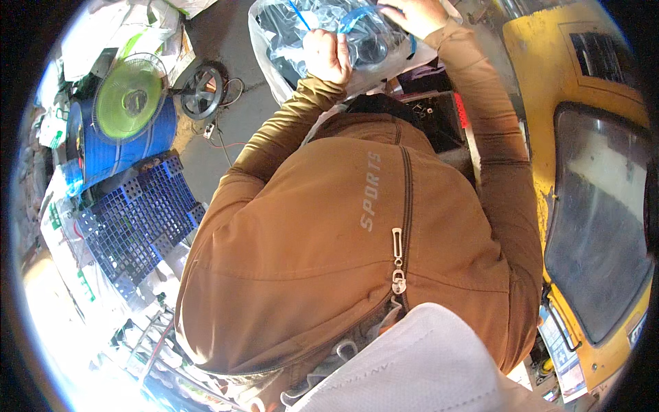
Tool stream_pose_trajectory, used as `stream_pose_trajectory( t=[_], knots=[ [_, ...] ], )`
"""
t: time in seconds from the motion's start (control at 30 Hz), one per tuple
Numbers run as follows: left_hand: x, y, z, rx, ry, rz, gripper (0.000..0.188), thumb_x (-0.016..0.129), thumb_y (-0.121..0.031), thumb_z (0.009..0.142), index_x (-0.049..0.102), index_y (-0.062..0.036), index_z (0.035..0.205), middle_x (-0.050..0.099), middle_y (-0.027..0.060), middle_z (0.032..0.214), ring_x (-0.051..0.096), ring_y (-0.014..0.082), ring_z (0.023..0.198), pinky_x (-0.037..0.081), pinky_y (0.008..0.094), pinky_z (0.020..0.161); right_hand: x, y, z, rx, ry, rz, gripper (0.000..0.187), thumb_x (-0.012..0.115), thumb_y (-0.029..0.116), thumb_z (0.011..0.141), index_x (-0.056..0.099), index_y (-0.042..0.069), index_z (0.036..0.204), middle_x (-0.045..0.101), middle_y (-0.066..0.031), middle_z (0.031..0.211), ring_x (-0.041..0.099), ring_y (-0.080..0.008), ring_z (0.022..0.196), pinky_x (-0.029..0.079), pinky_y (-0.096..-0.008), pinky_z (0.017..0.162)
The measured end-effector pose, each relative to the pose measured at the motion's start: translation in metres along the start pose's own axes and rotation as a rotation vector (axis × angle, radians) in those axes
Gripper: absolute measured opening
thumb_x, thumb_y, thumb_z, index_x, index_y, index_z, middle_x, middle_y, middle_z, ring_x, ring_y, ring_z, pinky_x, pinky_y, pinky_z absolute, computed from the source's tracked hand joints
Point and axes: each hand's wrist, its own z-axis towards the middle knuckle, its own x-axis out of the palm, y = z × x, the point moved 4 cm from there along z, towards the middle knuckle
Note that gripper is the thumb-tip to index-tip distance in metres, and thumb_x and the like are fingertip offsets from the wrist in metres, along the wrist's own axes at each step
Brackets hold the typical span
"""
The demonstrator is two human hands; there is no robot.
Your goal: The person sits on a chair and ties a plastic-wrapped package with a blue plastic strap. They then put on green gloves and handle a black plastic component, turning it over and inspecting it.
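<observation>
A large clear plastic bag (280,49) lies at the top of the view, in front of my body. Dark round shapes show through it, too blurred by the plastic to name. Across its top runs a blue plastic strip (358,14). My left hand (328,58) is closed on the strip at the near side of the bag, thumb up, with one loose end sticking up beyond the fist. To the right, my right hand (419,16) pinches the strip farther along, its fingers partly cut off by the upper edge.
On the left stand a green fan (130,96), a blue drum (141,141) and a blue plastic grid pallet (141,213). A black handwheel (202,93) with wires is near the bag. Yellow machine housing with a dark window (598,220) rises close on my right.
</observation>
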Motion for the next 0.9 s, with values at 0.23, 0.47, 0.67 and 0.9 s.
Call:
stream_pose_trajectory(
  t=[0.23,0.47,0.67,0.9],
  knots=[
    [0.017,0.006,-0.006,0.033,-0.026,0.056,0.014,0.053,-0.003,0.08,0.044,-0.0023,0.069,0.043,0.0146,0.068,0.041,0.0322,0.064,0.034,0.0413,0.059,-0.067,-0.003,-0.044,0.381,0.317,0.535,0.016,0.063,0.014,0.081,0.066,0.003,0.092,0.066,-0.0131,0.085,0.063,-0.0237,0.076,0.048,-0.0307,0.068],
    [0.038,0.018,0.002,-0.003,-0.025,0.199,0.013,0.049,-0.008,0.083,0.053,0.0032,0.086,0.051,0.0233,0.082,0.047,0.0412,0.076,0.039,0.0462,0.069,-0.153,0.028,-0.121,0.827,0.327,0.571,0.022,0.065,0.017,0.079,0.066,-0.001,0.092,0.064,-0.0106,0.087,0.061,-0.0233,0.078,0.047,-0.0329,0.072],
    [0.04,0.018,0.005,0.102,-0.114,0.238,0.013,0.05,-0.009,0.084,0.054,0.0036,0.086,0.051,0.0246,0.081,0.046,0.0425,0.077,0.039,0.0475,0.069,-0.147,0.029,-0.183,0.811,0.199,0.589,0.027,0.052,-0.003,0.085,0.063,0.002,0.108,0.064,-0.0042,0.101,0.057,-0.01,0.084,0.043,-0.0192,0.071],
    [0.033,0.013,0.005,0.015,-0.055,0.189,0.01,0.051,-0.006,0.083,0.051,0.0025,0.078,0.049,0.0265,0.079,0.045,0.0437,0.074,0.038,0.0495,0.068,-0.13,0.068,-0.132,0.933,-0.479,0.674,0.015,0.062,0.004,0.082,0.067,0.003,0.096,0.067,-0.0029,0.089,0.06,-0.0097,0.078,0.048,-0.0227,0.07]
  ],
)
